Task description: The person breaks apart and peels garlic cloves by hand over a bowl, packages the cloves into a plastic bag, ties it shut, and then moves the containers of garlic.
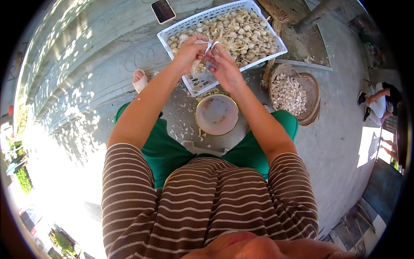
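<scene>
Both hands are raised over the near side of a white plastic crate (163,39) full of garlic bulbs (241,32). My left hand (189,52) has its fingers bent in a pinch on a thin white strip (210,45). My right hand (225,68) meets it from the other side, its fingertips closed on the same strip, which loops between the hands. What the strip is made of is too small to make out. Below the hands, between my knees, a round pale bucket (217,114) stands with a little dark residue inside.
A wicker basket (317,97) of garlic cloves (288,94) stands right of the bucket. A phone (163,11) lies beyond the crate's left corner. Garlic skins (181,129) litter the concrete floor. A straw broom (278,16) is behind the crate. Another person (381,101) sits far right.
</scene>
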The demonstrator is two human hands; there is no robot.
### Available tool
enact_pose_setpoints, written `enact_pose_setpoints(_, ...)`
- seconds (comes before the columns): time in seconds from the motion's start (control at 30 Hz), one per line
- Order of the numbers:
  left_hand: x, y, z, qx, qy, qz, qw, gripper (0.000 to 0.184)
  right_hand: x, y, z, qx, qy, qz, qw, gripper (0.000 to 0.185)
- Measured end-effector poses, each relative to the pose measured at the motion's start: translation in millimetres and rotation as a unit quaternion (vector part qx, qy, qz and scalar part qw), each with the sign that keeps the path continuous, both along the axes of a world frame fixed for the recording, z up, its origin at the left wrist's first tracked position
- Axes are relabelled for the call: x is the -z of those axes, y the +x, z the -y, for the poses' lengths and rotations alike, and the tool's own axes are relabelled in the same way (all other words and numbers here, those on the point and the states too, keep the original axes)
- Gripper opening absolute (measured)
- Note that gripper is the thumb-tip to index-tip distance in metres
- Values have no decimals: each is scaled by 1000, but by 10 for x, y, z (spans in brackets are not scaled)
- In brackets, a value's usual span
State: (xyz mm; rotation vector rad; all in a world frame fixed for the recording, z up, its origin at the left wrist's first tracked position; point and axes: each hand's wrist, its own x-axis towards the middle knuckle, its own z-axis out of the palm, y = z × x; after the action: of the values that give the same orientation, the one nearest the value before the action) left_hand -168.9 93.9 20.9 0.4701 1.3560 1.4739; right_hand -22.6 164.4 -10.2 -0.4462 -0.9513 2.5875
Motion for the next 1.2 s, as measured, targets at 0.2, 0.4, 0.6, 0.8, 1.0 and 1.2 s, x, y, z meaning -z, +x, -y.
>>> enact_pose_setpoints(0.2, -44, -11, -34, 34, -16, 11, 999, 17, -19, -26, -30, 26, 39, 35, 998, 47)
enact_pose_setpoints(0.4, -54, 21, -91, 81, -58, -101, 990, 18, 58, -66, -14, 15, 89, 86, 992, 42)
enact_pose_setpoints(0.6, -30, 30, -123, 101, -66, -200, 972, 22, 138, -108, -38, 67, 172, 87, 979, 21)
enact_pose_setpoints(0.8, 3, -69, -91, 79, -73, -136, 985, 25, 177, -104, -73, 87, 169, 120, 974, 11)
enact_pose_setpoints(1.0, 65, -114, -73, 119, -32, -204, 971, 27, 206, -87, -117, 71, 138, 97, 983, 4)
enact_pose_setpoints(1.2, 66, -101, -80, 149, -67, -313, 935, 29, 168, -66, -134, 56, 129, 112, 984, 3)
